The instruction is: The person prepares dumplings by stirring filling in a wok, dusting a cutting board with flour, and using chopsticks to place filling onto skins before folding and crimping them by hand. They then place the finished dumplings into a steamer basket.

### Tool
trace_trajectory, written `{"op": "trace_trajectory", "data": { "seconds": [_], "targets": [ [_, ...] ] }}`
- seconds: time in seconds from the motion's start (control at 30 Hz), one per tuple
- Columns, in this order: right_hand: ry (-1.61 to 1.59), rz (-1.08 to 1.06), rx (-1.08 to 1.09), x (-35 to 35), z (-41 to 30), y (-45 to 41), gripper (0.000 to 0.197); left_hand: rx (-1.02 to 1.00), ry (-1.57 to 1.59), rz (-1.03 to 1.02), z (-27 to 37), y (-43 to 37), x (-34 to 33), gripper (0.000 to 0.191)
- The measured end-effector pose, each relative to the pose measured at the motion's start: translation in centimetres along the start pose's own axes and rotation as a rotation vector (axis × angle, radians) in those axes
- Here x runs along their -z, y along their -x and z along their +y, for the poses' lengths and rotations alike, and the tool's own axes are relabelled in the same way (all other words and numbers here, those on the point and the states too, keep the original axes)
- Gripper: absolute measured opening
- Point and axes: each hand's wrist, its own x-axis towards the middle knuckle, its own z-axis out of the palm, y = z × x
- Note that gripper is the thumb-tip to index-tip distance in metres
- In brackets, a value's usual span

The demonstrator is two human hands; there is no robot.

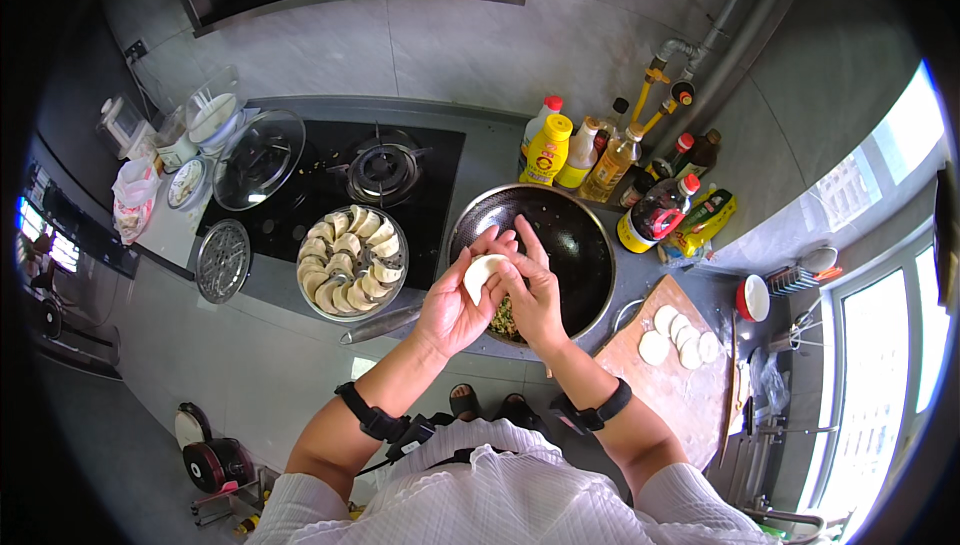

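Observation:
A folded dumpling (481,278) rests in my left hand (454,305), which cups it from below. The fingers of my right hand (534,297) pinch its right edge. Both hands are over a dark wok (581,260), where chopped filling (504,320) shows partly behind my right hand. To the left stands a round metal steamer tray (352,315) with several shaped dumplings (346,243) set in rings. Several round dough wrappers (655,348) lie on a floured wooden board (622,346) at the right.
A gas burner (384,166) sits behind the tray on a black hob. The glass lid (259,160) and a perforated metal plate (223,261) are farther left. Sauce bottles (546,149) crowd the counter behind the wok. The wok handle (381,325) points left, past the counter edge.

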Motion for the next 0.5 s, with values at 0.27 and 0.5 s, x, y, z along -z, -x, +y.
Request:
{"op": "trace_trajectory", "data": {
  "seconds": [0.27, 0.5],
  "targets": [
    [0.223, -0.189, 0.174, 3.0, -1.0, -0.8, 0.021, 0.308, -0.309, 0.021, 1.5, 0.6, -0.9, 0.049],
    [0.295, -0.419, 0.294, 3.7, -3.8, -2.1, 0.021, 0.513, -0.408, 0.081, 2.0, 0.3, -1.3, 0.072]
  ]
}}
